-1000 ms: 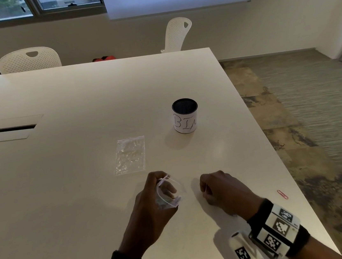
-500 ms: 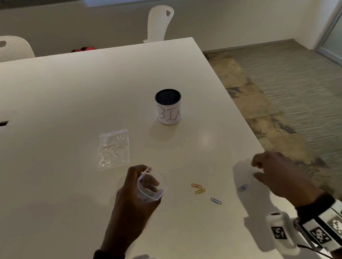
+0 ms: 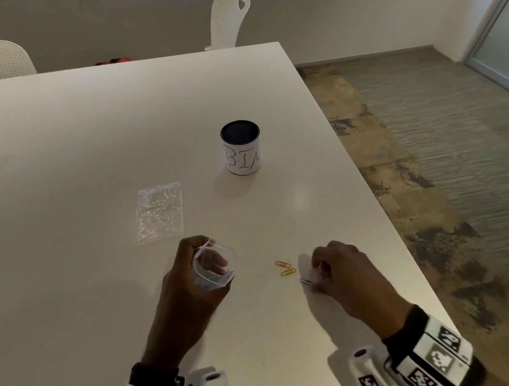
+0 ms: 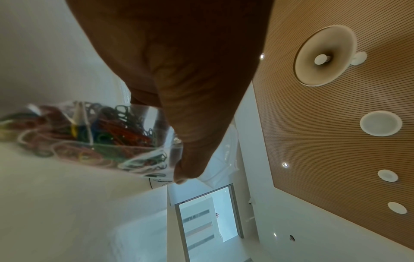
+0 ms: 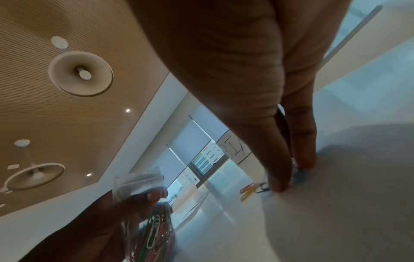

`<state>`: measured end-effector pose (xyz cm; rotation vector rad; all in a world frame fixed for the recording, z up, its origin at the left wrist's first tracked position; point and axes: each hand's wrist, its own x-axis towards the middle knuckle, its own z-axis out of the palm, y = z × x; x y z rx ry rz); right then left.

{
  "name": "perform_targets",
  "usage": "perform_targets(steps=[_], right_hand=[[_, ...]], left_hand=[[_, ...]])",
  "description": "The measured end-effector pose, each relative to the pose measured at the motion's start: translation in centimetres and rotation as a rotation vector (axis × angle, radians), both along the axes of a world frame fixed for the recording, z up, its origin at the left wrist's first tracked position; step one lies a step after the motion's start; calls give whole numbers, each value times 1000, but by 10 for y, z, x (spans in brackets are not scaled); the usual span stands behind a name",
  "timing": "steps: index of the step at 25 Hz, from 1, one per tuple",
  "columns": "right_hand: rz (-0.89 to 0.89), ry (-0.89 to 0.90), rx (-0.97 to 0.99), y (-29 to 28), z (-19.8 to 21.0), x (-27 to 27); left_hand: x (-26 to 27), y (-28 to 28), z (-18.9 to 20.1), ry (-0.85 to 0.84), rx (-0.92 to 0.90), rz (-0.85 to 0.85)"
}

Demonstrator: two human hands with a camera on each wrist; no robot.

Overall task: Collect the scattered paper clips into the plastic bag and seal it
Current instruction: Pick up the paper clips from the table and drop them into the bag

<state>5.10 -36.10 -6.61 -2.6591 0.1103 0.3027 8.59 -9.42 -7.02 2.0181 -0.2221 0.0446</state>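
My left hand (image 3: 202, 258) holds a small clear plastic bag (image 3: 216, 268) upright with its mouth open. The left wrist view shows the bag (image 4: 89, 136) packed with several coloured paper clips. My right hand (image 3: 314, 281) is just right of it, with thumb and forefinger tips down on the table, pinching a blue paper clip (image 5: 299, 174), whose end shows in the head view (image 3: 305, 281). An orange clip (image 3: 282, 263) and a yellow clip (image 3: 288, 272) lie loose between the two hands, seen again in the right wrist view (image 5: 247, 189).
A second clear bag (image 3: 159, 212) lies flat on the white table (image 3: 85, 310) behind my left hand. A dark-rimmed cup marked BIN (image 3: 241, 148) stands further back. The table's right edge (image 3: 414, 253) is near my right hand. Two white chairs stand at the far side.
My right hand left its spot beside the bag, swung out to the right, then came back left onto the blue clip. The loose clips it had covered now show. The left hand keeps hold of the bag.
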Motion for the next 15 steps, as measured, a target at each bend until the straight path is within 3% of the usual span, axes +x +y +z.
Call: perform_targets(steps=[4, 15], right_hand=[[66, -66, -11, 17, -2, 12], [96, 11, 17, 21, -5, 18]], left_hand=[[-3, 0, -1, 4, 15, 7], [-5, -2, 0, -10, 31, 18]])
